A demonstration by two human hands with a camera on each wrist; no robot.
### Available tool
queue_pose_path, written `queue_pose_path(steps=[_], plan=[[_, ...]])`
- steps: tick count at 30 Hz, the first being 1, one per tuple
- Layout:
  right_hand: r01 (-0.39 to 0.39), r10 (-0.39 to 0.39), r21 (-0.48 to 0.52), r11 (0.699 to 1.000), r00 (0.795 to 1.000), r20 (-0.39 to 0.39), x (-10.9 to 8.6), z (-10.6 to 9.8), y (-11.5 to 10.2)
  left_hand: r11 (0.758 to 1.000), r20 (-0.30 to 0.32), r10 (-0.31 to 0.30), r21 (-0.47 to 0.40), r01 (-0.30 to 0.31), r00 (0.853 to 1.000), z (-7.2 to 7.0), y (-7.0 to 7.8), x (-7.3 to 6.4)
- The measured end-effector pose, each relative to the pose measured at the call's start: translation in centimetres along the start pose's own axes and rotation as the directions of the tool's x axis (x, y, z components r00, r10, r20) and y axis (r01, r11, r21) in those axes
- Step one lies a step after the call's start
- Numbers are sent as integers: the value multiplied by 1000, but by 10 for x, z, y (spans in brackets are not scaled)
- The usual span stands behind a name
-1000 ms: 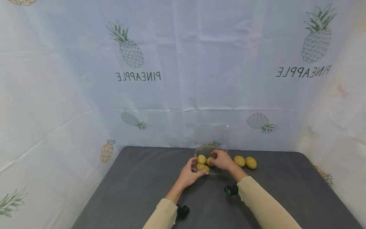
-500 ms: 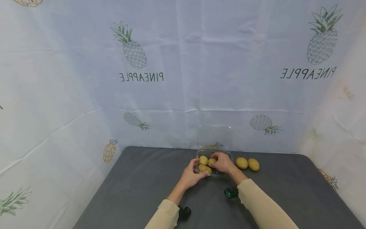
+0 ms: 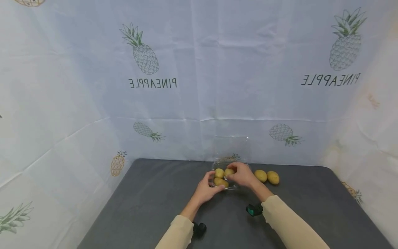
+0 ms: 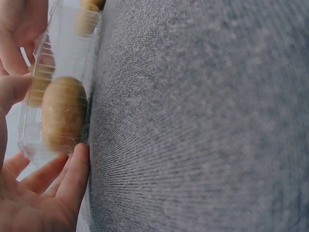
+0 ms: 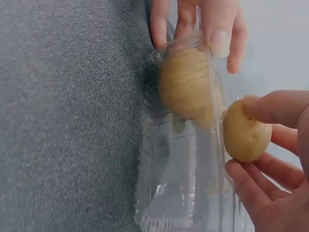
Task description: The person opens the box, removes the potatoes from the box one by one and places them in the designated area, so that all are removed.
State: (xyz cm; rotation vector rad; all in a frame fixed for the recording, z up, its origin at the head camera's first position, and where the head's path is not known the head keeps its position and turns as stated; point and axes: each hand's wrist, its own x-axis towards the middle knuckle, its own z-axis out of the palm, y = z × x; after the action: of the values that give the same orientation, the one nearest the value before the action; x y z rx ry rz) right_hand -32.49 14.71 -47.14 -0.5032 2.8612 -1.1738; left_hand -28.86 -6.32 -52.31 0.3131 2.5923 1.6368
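Note:
My left hand (image 3: 206, 191) holds the near left corner of a clear plastic clamshell container (image 5: 176, 193), thumb on the front rim and fingers round the side. My right hand (image 3: 243, 175) pinches a yellow potato (image 5: 247, 133) between thumb and fingers. In the right wrist view this potato is at the container's rim. Two more potatoes lie inside: a rounder one (image 3: 219, 173) at the back left and a longer one (image 3: 221, 182) along the front left. The container's hinged lid (image 3: 231, 147) stands raised at the back.
To the right of the container, two potatoes (image 3: 260, 175) sit side by side on the dark grey table (image 3: 149, 200). A pineapple-print cloth (image 3: 199, 86) hangs behind the table and at both sides. Black devices (image 3: 254, 209) are strapped at both wrists.
The potato in my right hand has moved slightly up and back relative to the container. My left hand keeps its hold on the container. The head view has shifted a little.

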Motion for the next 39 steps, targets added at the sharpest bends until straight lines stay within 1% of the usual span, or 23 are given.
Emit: queue_pose_path(steps=[6, 8, 11, 16, 20, 24, 26, 30, 34, 39], plan=[[41, -42, 29, 999, 999, 16, -10, -9, 1, 1000, -7, -9, 9, 9, 1000, 1, 0, 0], [44, -45, 45, 998, 999, 18, -14, -11, 1, 1000, -8, -9, 7, 9, 1000, 1, 0, 0], [41, -43, 69, 997, 999, 24, -20, -14, 1, 1000, -11, -14, 4, 14, 1000, 2, -1, 0], [74, -80, 126, 989, 996, 48, -30, -17, -2, 1000, -15, -22, 11, 22, 1000, 2, -2, -2], [105, -113, 155, 982, 993, 42, -38, -19, -4, 1000, -15, -21, 7, 21, 1000, 3, -2, -1], [115, -121, 164, 980, 992, 30, -45, -23, -5, 1000, -17, -19, 3, 19, 1000, 3, -2, -1], [122, -128, 168, 978, 991, 26, -48, -25, -3, 1000, -18, -14, 4, 14, 1000, 2, -2, -1], [98, -101, 174, 980, 995, 9, -53, -30, 5, 1000, -22, 1, 11, -1, 1000, 2, -1, -2], [76, -74, 177, 981, 997, -17, -59, -37, 13, 1000, -28, 3, 16, -2, 1000, 2, 0, -2], [112, -108, 187, 976, 994, -32, -64, -47, 21, 1000, -21, 2, 19, -2, 1000, 2, -1, -2]])
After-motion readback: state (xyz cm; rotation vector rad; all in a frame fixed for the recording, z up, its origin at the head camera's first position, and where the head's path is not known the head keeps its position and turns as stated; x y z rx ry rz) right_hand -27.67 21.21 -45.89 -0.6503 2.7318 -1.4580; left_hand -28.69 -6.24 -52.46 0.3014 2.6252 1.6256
